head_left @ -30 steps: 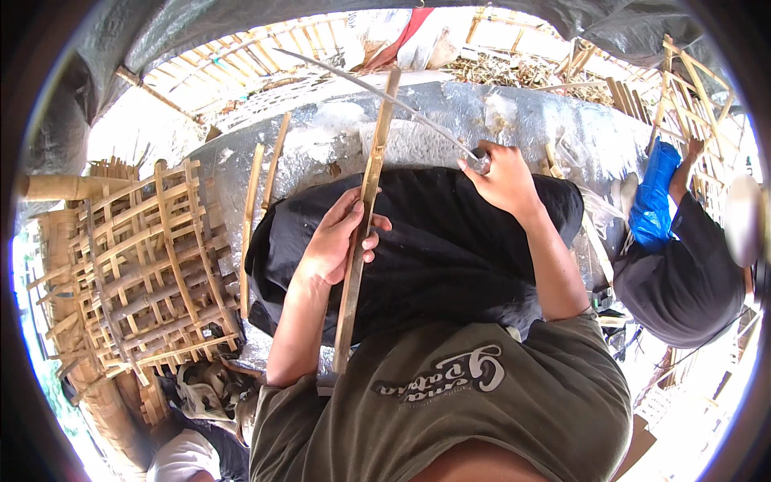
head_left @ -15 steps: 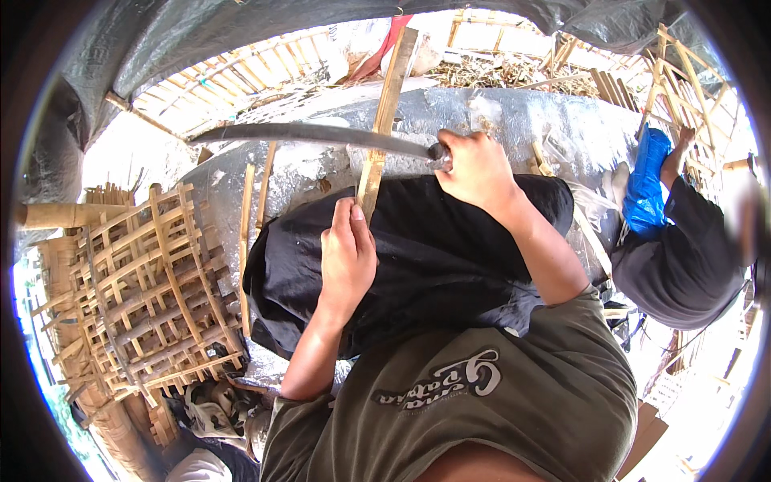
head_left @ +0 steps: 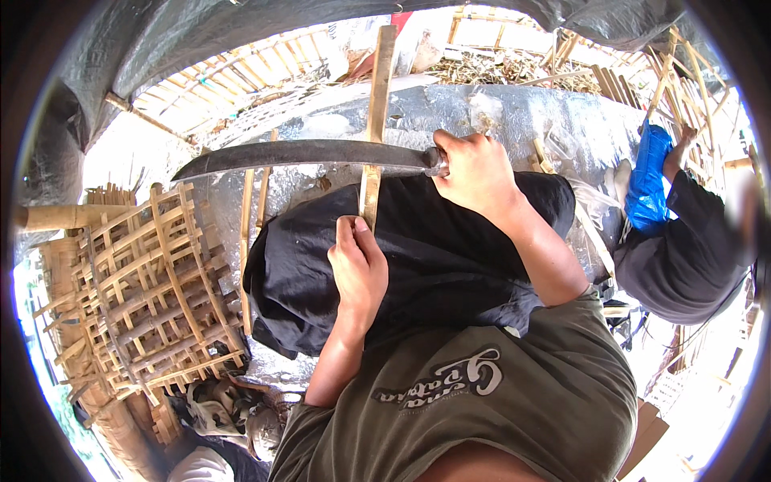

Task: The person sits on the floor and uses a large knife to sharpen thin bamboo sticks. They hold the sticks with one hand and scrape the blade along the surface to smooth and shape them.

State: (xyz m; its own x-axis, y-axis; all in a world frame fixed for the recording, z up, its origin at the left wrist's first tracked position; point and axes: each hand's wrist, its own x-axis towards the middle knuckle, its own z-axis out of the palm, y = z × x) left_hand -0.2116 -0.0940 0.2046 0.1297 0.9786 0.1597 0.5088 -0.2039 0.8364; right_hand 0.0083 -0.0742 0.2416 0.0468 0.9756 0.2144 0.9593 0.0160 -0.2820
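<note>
My left hand grips the near end of a long bamboo strip that points away from me. My right hand holds the handle of a long dark knife. The blade lies crosswise over the strip, pointing left. A black cloth covers my lap under both hands.
A woven bamboo lattice frame stands at the left. Loose bamboo strips lie on a silvery sheet ahead. Another person in dark clothes works at the right, beside a blue bundle. A bamboo lattice lies farther back.
The knife has swung down from a raised slant to lie level across the strip. My left hand has slid toward me along the strip, which now points more straight ahead.
</note>
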